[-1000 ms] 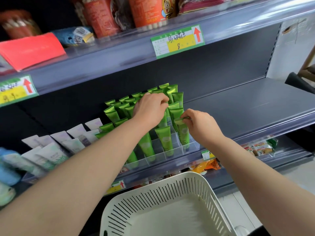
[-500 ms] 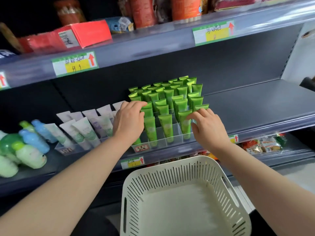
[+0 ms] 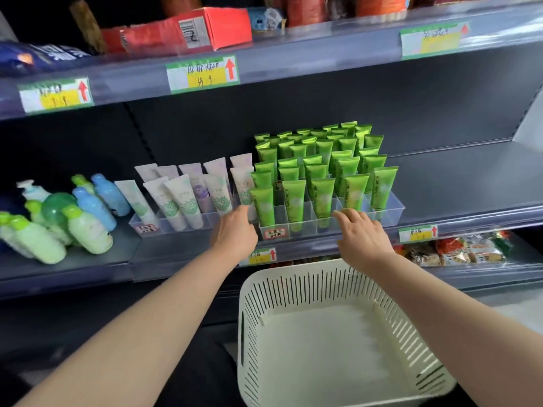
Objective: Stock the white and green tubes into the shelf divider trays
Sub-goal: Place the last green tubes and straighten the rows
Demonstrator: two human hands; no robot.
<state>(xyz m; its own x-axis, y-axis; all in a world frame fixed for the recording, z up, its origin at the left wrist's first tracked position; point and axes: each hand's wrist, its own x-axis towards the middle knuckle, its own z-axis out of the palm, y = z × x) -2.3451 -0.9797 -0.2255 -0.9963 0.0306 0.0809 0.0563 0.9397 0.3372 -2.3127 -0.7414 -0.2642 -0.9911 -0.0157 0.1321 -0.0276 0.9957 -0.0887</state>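
On the far left of the shelf (image 3: 88, 265) we see a cluster of green-capped and blue bottles (image 3: 85, 230), some of them lying over. Next to them stands a clear divider tray (image 3: 138, 223) with the white tubes (image 3: 188, 201) in it, caps down and leaning back in rows. The left grip (image 3: 235, 235) reaches in at the seam between this tray and the next, its fingertips at the foot of the rightmost white tube. Its fingers point away from us and are foreshortened, so we cannot tell whether they pinch anything or lie loose. Right of it, the green tubes (image 3: 321, 198) stand upright, caps down, and fill a second clear tray (image 3: 395, 208) row upon row, front to back. A small handwritten tag (image 3: 274, 232) sits on that tray's front wall. The right grip (image 3: 363, 237) hovers at the front edge of the green tray with its fingers spread and slightly bent, holding nothing, its fingertips close to the tray's front wall. Below both forearms we see a white slotted basket (image 3: 293, 277), its rim just under the shelf's edge. Farther right, on the lower shelf, lie wrapped snack packets (image 3: 458, 252). Overhead, the upper shelf carries a red box (image 3: 223, 26) and green and yellow price labels (image 3: 202, 73) along its front rail.
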